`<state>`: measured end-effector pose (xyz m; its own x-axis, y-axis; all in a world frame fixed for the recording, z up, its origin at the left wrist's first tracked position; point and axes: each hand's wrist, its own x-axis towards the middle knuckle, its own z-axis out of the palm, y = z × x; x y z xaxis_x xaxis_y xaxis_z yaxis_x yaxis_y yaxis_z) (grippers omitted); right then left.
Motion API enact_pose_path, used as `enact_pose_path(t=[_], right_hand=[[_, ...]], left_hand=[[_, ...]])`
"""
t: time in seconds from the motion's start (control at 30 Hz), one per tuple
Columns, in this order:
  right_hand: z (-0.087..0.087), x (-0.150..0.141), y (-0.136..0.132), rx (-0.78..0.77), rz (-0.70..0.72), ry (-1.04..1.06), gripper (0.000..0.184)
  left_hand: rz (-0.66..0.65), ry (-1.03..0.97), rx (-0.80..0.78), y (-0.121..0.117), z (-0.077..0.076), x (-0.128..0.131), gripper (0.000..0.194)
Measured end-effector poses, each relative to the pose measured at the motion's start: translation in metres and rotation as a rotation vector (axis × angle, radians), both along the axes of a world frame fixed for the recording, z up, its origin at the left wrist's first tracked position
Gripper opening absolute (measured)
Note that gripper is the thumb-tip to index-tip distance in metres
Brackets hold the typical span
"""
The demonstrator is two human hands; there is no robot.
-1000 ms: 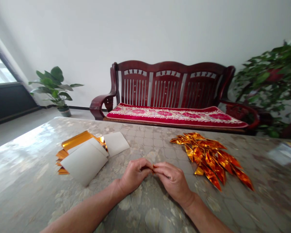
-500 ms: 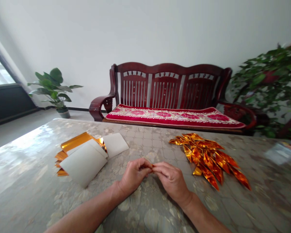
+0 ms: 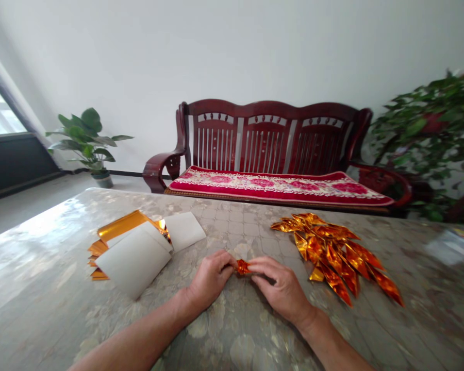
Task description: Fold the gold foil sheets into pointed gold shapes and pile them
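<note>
Between my two hands is a small piece of folded orange-gold foil paper [image 3: 243,267], just above the table's middle. My left hand [image 3: 212,273] is closed on its left end, thumb and fingers pinched together. From the other side my right hand [image 3: 280,288] grips its right end between thumb and fingertips. Parts of the foil are hidden by the fingers. A heap of folded gold foil pieces [image 3: 334,252] with pointed ends lies to the right. Left of my hands is a stack of foil sheets [image 3: 133,263], several with their white backs up.
A patterned cover lies on the table [image 3: 232,340]. At its right edge is a clear plastic packet [image 3: 452,247]. Behind the table stands a dark red wooden bench [image 3: 265,139] with a red floral cushion [image 3: 278,188]. Potted plants [image 3: 87,136] stand on both sides.
My hands have moved slightly apart, the right one shifting rightward and its fingers loosening a little. More of the orange foil now shows between them. The stack and the heap have stayed put.
</note>
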<state>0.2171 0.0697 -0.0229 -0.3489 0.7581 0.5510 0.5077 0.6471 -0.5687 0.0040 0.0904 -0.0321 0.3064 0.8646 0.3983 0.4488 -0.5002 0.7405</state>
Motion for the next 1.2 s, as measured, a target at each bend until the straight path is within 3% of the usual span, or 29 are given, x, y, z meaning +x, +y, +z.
enact_pose_path(t=[0.33, 0.53, 0.6, 0.9, 1.2], right_hand=[[0.003, 0.001, 0.001, 0.018, -0.005, -0.051, 0.015], [0.005, -0.006, -0.002, 0.017, -0.082, -0.040, 0.018], [0.004, -0.009, -0.002, 0.017, -0.102, -0.041, 0.018], [0.007, -0.018, -0.006, -0.004, -0.200, -0.089, 0.022], [0.005, -0.019, -0.005, -0.050, -0.215, -0.081, 0.018]], left_hand=[[-0.022, 0.045, 0.019, -0.001, 0.002, -0.001, 0.025], [0.000, 0.121, 0.021, -0.007, 0.014, 0.003, 0.015], [0.009, 0.132, 0.008, -0.007, 0.016, 0.004, 0.020], [0.061, 0.099, 0.008, -0.006, 0.009, 0.008, 0.018], [0.108, 0.110, -0.019, -0.006, 0.009, 0.008, 0.028]])
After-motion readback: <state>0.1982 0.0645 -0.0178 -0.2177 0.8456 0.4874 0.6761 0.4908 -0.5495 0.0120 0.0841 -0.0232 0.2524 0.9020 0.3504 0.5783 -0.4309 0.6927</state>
